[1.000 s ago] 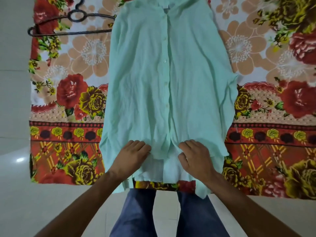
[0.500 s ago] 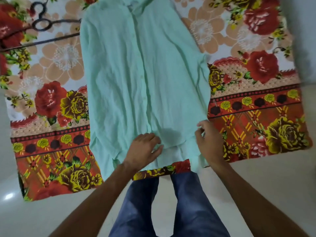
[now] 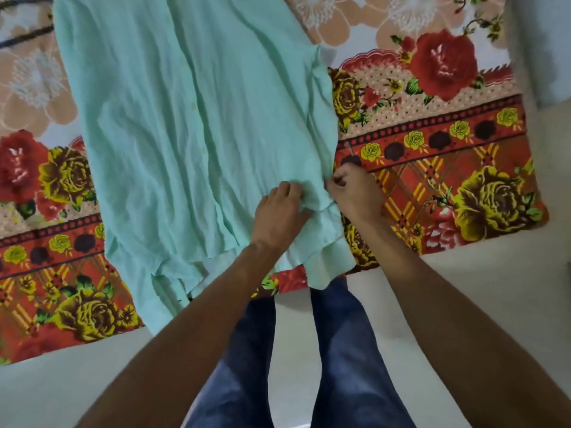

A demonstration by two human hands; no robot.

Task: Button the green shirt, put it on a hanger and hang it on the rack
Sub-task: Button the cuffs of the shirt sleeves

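Floral blanket (image 3: 432, 168) spread on pale floor, hanger's dark bars (image 3: 21, 38) just visible at top left edge. Green shirt (image 3: 185, 118) lies flat on blanket, front up (placket wrinkled), hem toward person. Left hand (image 3: 278, 216) palm down on lower right part of shirt, fingers loosely curled, pressing cloth. Right hand (image 3: 355, 193) just beside it, closed, pinching shirt's right side edge.

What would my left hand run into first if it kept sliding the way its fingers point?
The left hand already rests on the green shirt, fingers pointing up and right. It would likely meet the bunched side edge, then the right hand close beside it.
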